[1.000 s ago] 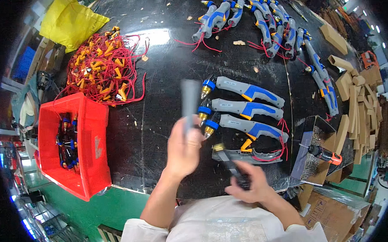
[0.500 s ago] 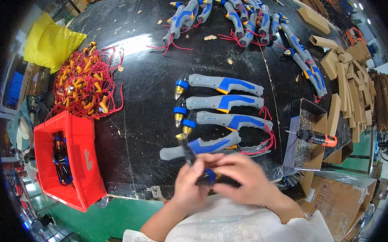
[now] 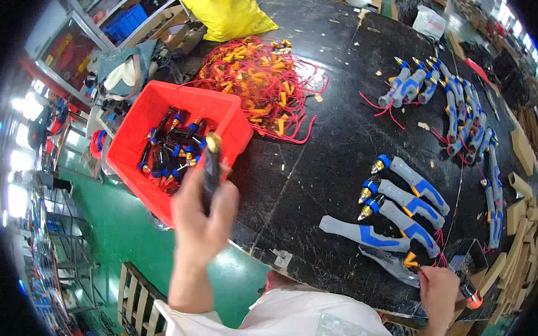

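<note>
My left hand (image 3: 194,234) is closed round a black torch head (image 3: 212,176) with a brass end pointing up. It is at the near side of the red bin (image 3: 236,130), which contains several black torch heads (image 3: 172,151) with blue rings and brass tips. My right hand (image 3: 441,295) is at the table's near edge with its fingers pinched together. Its fingertips are beside an orange trigger (image 3: 410,260) and an open grey handle shell (image 3: 388,265); what they grip is unclear. Just beyond lies a grey-and-blue handle (image 3: 365,234). Three handles with torch heads fitted (image 3: 411,201) lie in a row.
Behind the bin is a heap of red wires with orange triggers (image 3: 259,78), near a yellow bag (image 3: 226,14). More assembled torches (image 3: 458,105) lie at the far right. Cardboard pieces (image 3: 524,241) and an orange-and-black power driver (image 3: 471,294) are at the right edge.
My hands have separated: the left has swung left to the red bin with a torch head, the right has moved right toward the orange trigger. The view has turned left.
</note>
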The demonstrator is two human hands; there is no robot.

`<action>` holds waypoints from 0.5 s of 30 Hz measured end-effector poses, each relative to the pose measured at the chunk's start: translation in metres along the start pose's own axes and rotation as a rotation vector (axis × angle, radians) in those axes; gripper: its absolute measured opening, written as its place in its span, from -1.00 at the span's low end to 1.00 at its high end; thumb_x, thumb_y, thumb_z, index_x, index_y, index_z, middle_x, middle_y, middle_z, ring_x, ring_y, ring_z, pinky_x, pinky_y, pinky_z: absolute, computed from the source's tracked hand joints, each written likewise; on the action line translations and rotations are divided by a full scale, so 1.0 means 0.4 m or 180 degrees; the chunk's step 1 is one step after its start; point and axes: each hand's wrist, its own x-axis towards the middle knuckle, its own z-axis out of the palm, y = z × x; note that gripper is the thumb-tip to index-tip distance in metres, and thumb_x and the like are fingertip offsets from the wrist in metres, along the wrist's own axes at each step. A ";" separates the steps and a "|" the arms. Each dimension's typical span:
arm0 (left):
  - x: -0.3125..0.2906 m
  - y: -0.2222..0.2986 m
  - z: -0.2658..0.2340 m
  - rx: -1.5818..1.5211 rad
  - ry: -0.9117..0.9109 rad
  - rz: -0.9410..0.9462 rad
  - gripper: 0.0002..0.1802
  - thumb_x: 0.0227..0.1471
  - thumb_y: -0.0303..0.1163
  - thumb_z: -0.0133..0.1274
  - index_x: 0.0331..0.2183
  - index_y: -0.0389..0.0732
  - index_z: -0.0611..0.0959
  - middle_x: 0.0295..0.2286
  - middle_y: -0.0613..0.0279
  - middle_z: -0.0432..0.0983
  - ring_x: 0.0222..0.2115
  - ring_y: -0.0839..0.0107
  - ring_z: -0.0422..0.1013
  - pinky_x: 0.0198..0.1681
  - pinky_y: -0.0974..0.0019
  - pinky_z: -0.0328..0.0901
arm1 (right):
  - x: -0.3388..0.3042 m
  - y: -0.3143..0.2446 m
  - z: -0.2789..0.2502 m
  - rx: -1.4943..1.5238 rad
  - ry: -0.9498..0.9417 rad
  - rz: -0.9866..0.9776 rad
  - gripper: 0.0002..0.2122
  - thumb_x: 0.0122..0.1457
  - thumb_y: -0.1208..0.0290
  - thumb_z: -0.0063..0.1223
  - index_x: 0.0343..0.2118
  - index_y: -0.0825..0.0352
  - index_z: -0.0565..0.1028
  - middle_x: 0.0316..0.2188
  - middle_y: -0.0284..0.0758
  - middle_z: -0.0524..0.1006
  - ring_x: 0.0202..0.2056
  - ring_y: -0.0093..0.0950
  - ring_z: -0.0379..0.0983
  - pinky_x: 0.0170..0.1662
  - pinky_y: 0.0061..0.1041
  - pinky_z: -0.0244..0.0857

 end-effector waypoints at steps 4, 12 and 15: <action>0.195 -0.068 -0.168 0.2392 0.0208 -0.0451 -0.61 0.15 -0.10 0.08 -0.17 -0.23 0.63 -0.34 -0.10 0.63 -0.30 -0.08 0.55 -0.21 -0.04 0.39 | 0.075 -0.019 -0.116 -0.0199 -0.0260 0.0034 -0.87 0.06 0.38 0.22 -0.53 0.28 0.53 -0.58 -0.19 0.51 -0.46 -0.11 0.49 -0.37 -0.11 0.30; 0.489 -0.483 -0.315 0.3025 -0.0016 -0.1699 -0.41 0.07 -0.05 -0.03 -0.08 -0.37 0.63 -0.13 -0.34 0.57 -0.04 -0.19 0.50 0.07 -0.11 0.35 | 0.439 -0.348 -0.199 0.1546 0.1699 -0.1289 -0.50 0.04 0.45 0.35 0.07 0.40 0.46 -0.04 -0.06 0.54 0.00 -0.07 0.46 0.08 -0.19 0.36; 0.530 -0.605 -0.341 0.2931 -0.0222 -0.1685 -0.40 0.05 -0.06 -0.04 -0.10 -0.40 0.64 -0.13 -0.36 0.57 -0.07 -0.19 0.52 -0.02 -0.09 0.42 | 0.383 -0.316 -0.114 0.1824 0.0818 -0.1509 -0.64 0.05 0.41 0.33 -0.08 0.37 0.55 -0.14 -0.13 0.59 -0.06 -0.13 0.50 0.00 -0.22 0.40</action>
